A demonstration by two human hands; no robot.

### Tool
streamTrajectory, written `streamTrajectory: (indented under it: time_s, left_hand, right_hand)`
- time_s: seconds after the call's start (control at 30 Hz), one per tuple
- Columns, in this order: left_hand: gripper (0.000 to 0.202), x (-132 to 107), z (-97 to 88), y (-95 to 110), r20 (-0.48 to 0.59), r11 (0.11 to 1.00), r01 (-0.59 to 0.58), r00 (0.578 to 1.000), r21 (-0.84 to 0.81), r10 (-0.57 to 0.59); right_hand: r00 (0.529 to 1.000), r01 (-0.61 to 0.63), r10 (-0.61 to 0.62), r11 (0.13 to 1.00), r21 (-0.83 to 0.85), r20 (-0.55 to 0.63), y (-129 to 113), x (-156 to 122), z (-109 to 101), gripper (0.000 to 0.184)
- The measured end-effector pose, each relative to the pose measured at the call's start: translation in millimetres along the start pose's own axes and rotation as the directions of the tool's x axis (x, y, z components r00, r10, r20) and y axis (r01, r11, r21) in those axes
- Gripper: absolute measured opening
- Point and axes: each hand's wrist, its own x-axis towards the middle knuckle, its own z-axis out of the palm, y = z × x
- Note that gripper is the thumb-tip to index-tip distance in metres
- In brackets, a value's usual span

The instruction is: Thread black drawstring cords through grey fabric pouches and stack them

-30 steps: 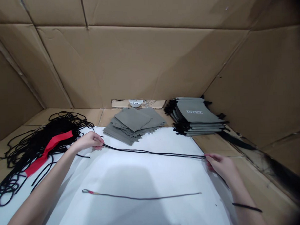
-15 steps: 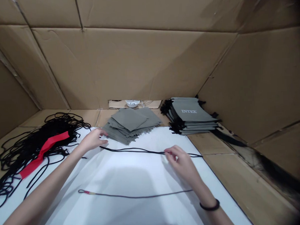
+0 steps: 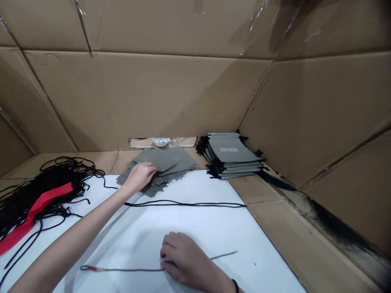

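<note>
From my remote seat, the work in hand looks like laying out cords beside fabric on a white sheet [image 3: 201, 236]. My left grip [image 3: 139, 176] is wide, fingers spread on a stack of grey fabric squares [image 3: 180, 162]. My right grip [image 3: 186, 258] curls narrow over a thin dark cord with a red-banded end [image 3: 132, 270]; I cannot tell whether it pinches. A long black cord [image 3: 184, 203] lies across the sheet between them, ending near the right edge. The next move calls for care beside the tangled black cord pile [image 3: 30, 199] on the left. Open room lies mid-sheet, short of the stacked grey INTEX drawstring bags [image 3: 229, 156].
</note>
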Motion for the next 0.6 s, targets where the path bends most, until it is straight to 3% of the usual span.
streamTrajectory:
  time_s: [0.17,0.23,0.33,0.37,0.47,0.6]
  left_hand:
    - [0.028,12,-33.2,12,-0.214,0.960,0.103,0.963,-0.259,-0.161]
    - [0.027,12,-59.7,21,-0.334,0.912,0.119,0.906,-0.392,-0.261]
    - [0.024,0,-108.1,32,-0.448,0.782,0.094,0.774,-0.616,-0.446]
    - [0.023,-8,-123.6,34,-0.447,0.728,0.070,0.748,-0.681,-0.490]
    - [0.017,-41,-156.2,30,-0.307,0.517,0.035,0.770,-0.855,-0.559]
    - [0.022,-96,-157.2,3,0.014,0.271,0.281,0.717,-0.920,-0.697]
  right_hand:
    - [0.997,0.060,-0.059,0.998,-0.029,0.040,-10,-2,-2,0.017]
    - [0.996,0.069,-0.065,0.996,-0.050,0.068,-12,-3,2,0.011]
    - [0.995,0.066,-0.057,0.991,-0.117,0.080,-15,-4,11,0.005]
    - [0.995,0.068,-0.057,0.988,-0.140,0.079,-15,-4,14,0.007]
    - [0.996,0.051,-0.040,0.987,-0.155,0.074,-13,-4,16,0.012]
    - [0.986,-0.119,0.119,0.993,-0.004,0.113,-6,-7,0,0.017]
